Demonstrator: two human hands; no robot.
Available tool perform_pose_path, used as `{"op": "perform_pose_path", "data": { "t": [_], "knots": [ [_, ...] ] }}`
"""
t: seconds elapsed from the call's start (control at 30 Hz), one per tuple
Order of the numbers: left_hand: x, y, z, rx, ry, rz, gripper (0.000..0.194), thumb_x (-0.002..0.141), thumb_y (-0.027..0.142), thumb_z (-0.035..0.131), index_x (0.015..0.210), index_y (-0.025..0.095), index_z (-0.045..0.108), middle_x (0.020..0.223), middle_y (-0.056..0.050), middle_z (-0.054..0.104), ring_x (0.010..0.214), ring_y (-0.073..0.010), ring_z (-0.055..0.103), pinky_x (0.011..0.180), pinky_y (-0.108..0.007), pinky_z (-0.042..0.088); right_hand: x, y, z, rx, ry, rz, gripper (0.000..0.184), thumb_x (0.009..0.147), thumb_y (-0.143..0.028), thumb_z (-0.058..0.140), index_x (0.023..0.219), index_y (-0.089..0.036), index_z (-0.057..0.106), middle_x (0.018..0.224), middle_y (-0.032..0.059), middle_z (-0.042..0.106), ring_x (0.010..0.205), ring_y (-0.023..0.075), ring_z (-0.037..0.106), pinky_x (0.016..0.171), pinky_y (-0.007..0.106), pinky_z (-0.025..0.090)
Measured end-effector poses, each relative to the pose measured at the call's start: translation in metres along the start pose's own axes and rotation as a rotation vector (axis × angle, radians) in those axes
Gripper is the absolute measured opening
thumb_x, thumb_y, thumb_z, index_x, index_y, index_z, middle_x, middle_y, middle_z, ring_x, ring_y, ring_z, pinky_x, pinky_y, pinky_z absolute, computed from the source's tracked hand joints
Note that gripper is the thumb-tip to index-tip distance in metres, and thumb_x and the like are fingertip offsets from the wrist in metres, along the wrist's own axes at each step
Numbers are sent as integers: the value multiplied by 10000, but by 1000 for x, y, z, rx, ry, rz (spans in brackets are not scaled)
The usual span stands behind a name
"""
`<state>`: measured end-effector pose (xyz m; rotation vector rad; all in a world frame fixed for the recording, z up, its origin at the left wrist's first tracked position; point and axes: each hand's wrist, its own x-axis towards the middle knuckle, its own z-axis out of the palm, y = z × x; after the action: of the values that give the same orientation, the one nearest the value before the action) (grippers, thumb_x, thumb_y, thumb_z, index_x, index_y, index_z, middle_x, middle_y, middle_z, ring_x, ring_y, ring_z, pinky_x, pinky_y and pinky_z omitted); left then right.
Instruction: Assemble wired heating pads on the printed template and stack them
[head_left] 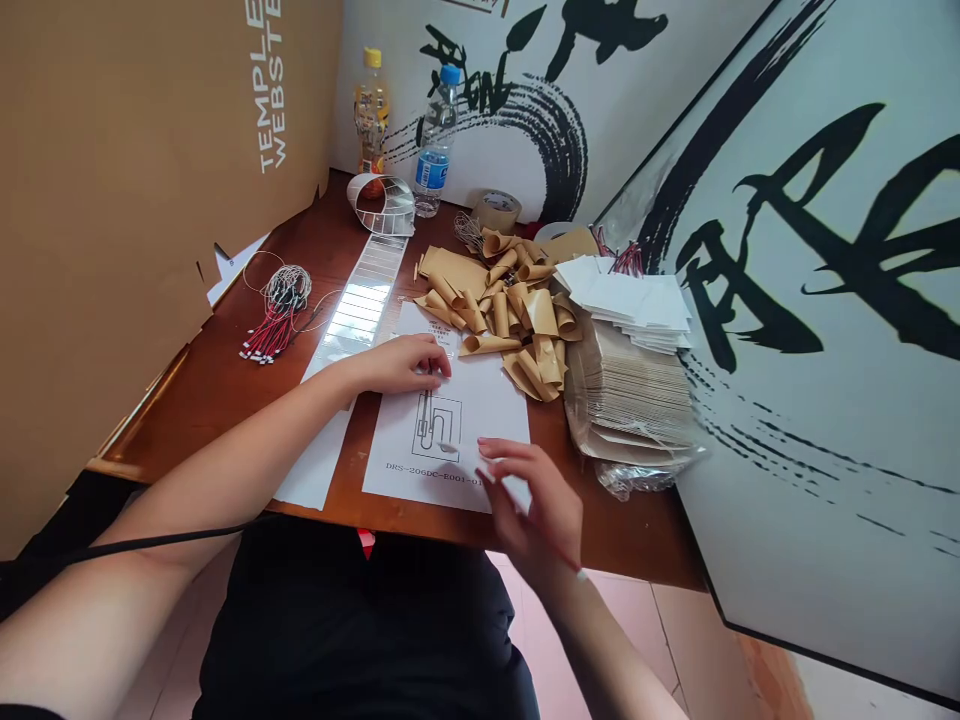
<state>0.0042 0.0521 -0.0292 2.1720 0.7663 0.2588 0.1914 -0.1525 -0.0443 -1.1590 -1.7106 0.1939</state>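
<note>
Head view: one printed sheet lies between two hands. Left hand, fingers together, rests on the sheet; any grip cannot be told. Right hand, fingers apart, is at its near corner, holding nothing. Beyond the sheet: one juice bottle, one water bottle, one tape roll, and a heap of curled brown strips. Left of it: one wire bundle.

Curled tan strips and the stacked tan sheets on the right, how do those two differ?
The curled tan strips are rolled into cone-like curls, while the stacked tan sheets lie flat. The strips form a loose, jumbled heap; the sheets form a tidy pile. The sheets sit on a clear plastic bag, whereas the strips lie on the wooden table. Both share the same tan colour.
</note>
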Motion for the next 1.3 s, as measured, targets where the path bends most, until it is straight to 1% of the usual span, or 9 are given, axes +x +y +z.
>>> {"op": "perform_pose_path", "data": {
  "t": [0.07,0.13,0.3,0.4,0.53,0.77,1.0,1.2,1.3],
  "knots": [
    [-1,3,0,-71,39,12,326,928,437,567,996,167,735,1023,-86,694,932,-203,619,872,-340,468,23,11,0,23,10,155,52,919,-196,710,901,-238,684,803,15,755,711,172,732,671,292,598],
    [-3,7,-1,-166,44,29,444,981,511,476,1013,156,739,970,-88,724,882,-189,641,838,-333,487,52,25,4,64,-42,296,113,883,-322,760,871,-217,720,770,24,757,656,172,699,621,291,569],
    [-6,11,-5,-387,28,8,352,773,496,778,831,150,742,734,-12,649,677,-125,563,613,-252,387,110,56,28,231,-211,471,275,740,-446,833,742,-191,731,722,38,738,669,179,660,633,314,527],
    [-4,5,-6,-444,116,-66,311,748,435,802,741,139,708,637,26,557,591,-86,467,559,-242,291,120,64,40,479,-179,639,383,633,-493,898,820,-195,746,769,45,748,699,186,675,647,330,560],
    [-2,1,-6,-521,235,-126,313,748,431,796,844,140,730,712,4,619,631,-103,510,594,-255,340,113,65,45,669,-252,801,396,585,-464,934,759,-200,696,734,8,696,705,160,660,706,343,609],
    [-4,11,-4,-679,329,-181,423,761,510,826,647,147,641,630,28,541,604,-84,441,578,-257,285,102,71,50,673,-325,837,382,587,-449,926,738,-183,697,686,4,680,627,160,644,627,333,562],
    [1,11,-1,-907,327,-278,454,636,533,903,775,135,735,766,-33,695,705,-127,601,675,-281,466,102,72,52,730,-339,788,363,600,-409,906,844,-210,726,816,5,727,780,179,672,766,364,588],
    [0,6,-3,-943,373,-339,356,653,411,926,812,157,734,807,-16,689,736,-108,606,690,-263,477,104,74,49,691,-381,797,370,575,-398,922,809,-175,743,674,-13,674,593,134,599,603,299,517],
    [-1,5,-5,-931,403,-349,332,637,381,935,784,162,732,799,-7,681,751,-107,602,691,-255,461,104,74,50,696,-362,808,428,572,-480,933,808,-180,741,703,-5,685,607,132,605,609,292,530]
  ]
}}
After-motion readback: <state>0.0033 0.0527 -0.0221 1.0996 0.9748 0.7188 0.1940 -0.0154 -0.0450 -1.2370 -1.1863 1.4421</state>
